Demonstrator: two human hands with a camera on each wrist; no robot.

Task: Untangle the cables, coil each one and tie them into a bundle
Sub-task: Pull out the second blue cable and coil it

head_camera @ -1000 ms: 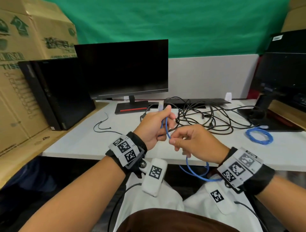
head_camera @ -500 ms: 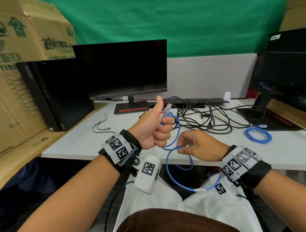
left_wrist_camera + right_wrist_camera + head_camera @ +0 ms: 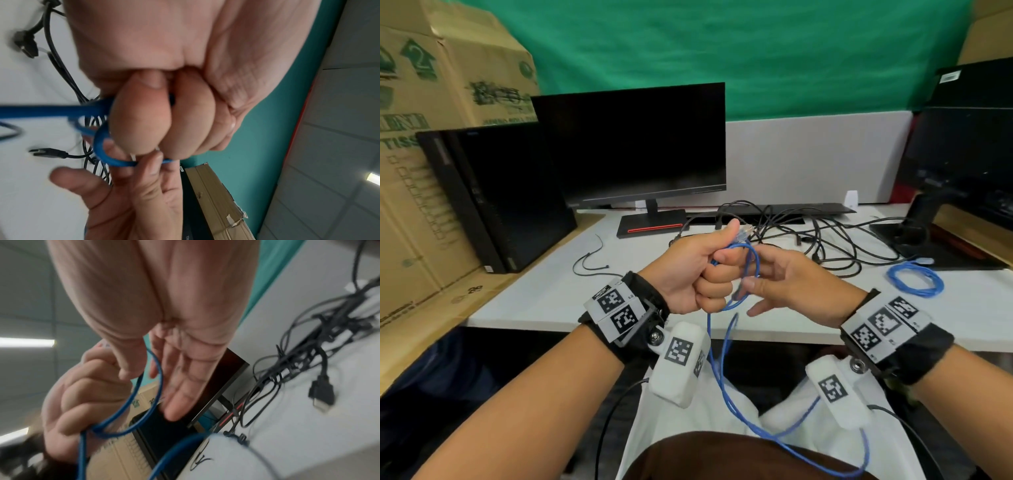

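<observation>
Head view, left hand [image 3: 698,274] fisted round smooth blue cable [image 3: 751,270] loop, right hand [image 3: 791,287] fingers apart

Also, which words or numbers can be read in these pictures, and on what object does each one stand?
"TISS": green print, cut off by the picture edge, on the cardboard box.
"2": inside a green arrow sign on the same box.
Other green print on the box: too blurred to read.
White label at the far right: too small to read.
Wrist markers: patterns only, no words.

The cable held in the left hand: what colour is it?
Blue cable; clearest in the head view.
</observation>
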